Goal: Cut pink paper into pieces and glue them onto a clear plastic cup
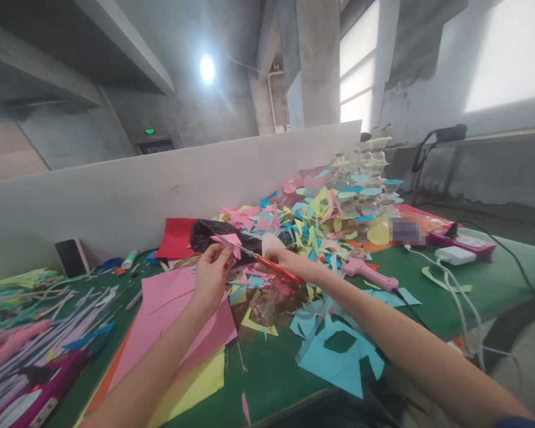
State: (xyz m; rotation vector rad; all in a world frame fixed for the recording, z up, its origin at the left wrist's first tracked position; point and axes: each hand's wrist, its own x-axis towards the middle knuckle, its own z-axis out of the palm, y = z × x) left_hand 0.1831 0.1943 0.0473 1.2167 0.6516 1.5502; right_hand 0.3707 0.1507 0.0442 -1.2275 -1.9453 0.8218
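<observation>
My left hand pinches a small piece of pink paper, held up over the table. In my right hand is a pair of scissors with orange-red handles, its fingers wrapped round them. The scissor blades point left and reach across the pink piece; whether they are closed on it I cannot make out. Beneath my left forearm lie larger pink sheets, with a yellow sheet under them. A black plastic bag sits just behind my hands.
Coloured paper scraps pile up at the back, beside stacked clear plastic pieces. A pink glue gun and cut blue paper lie on the right. Purple sticks and a phone are at left. Cables hang over the right edge.
</observation>
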